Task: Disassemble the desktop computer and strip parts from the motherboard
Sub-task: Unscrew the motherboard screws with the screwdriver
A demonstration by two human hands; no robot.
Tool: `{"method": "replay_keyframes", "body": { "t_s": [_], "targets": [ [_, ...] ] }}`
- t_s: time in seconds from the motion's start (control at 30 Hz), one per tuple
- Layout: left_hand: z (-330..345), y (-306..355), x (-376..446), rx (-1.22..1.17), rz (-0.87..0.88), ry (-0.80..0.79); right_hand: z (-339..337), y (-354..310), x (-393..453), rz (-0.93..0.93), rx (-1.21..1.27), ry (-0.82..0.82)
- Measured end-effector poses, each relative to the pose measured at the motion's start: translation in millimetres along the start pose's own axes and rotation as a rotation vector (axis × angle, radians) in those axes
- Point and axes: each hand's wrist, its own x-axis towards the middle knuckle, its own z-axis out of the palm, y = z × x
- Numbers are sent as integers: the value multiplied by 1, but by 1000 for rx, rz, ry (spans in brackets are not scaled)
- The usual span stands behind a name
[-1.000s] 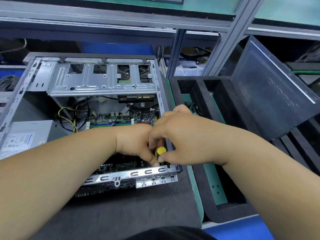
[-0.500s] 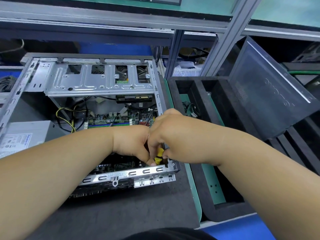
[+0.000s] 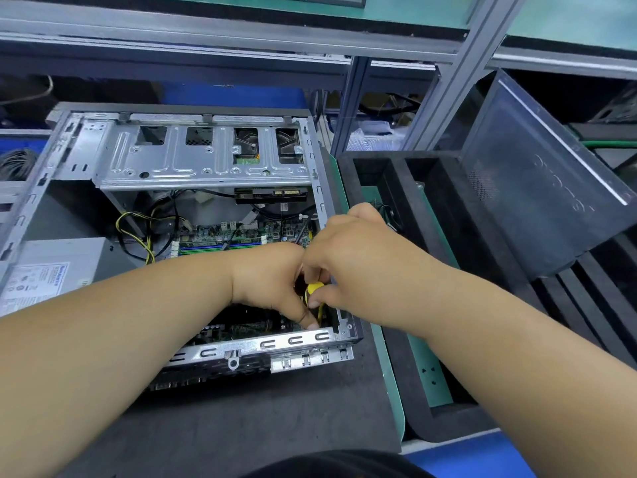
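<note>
The open desktop case (image 3: 206, 351) lies on its side on a dark mat, its green motherboard (image 3: 227, 236) showing inside. Both hands meet at the case's near right corner. My right hand (image 3: 351, 257) grips a yellow-handled screwdriver (image 3: 314, 290) that points down into the case; its tip is hidden. My left hand (image 3: 272, 281) reaches in beside it, fingers curled down by the shaft just behind the near rim; what they touch is hidden.
A silver drive cage (image 3: 193, 160) spans the far side of the case and a grey power supply (image 3: 51, 267) sits at left with yellow and black cables (image 3: 138, 232). Black foam trays (image 3: 431, 201) stand to the right, with a dark panel (image 3: 537, 188) leaning over them.
The screwdriver handle has sunk slightly between the fingers and my right hand's fingers have shifted around it. Both hands stay at the same corner.
</note>
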Motion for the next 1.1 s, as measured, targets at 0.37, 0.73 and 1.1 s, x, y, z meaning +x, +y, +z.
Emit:
{"method": "replay_keyframes", "body": {
  "t_s": [0.37,0.73,1.1],
  "targets": [
    [2,-15,1,19,-49,-123,-9,2,0,-185,-25,-98],
    [1,-14,1,43,-29,-108,-9,-2,1,-87,34,-182],
    [0,-11,-1,6,-40,-68,2,8,-3,-86,95,-28]
  ]
}}
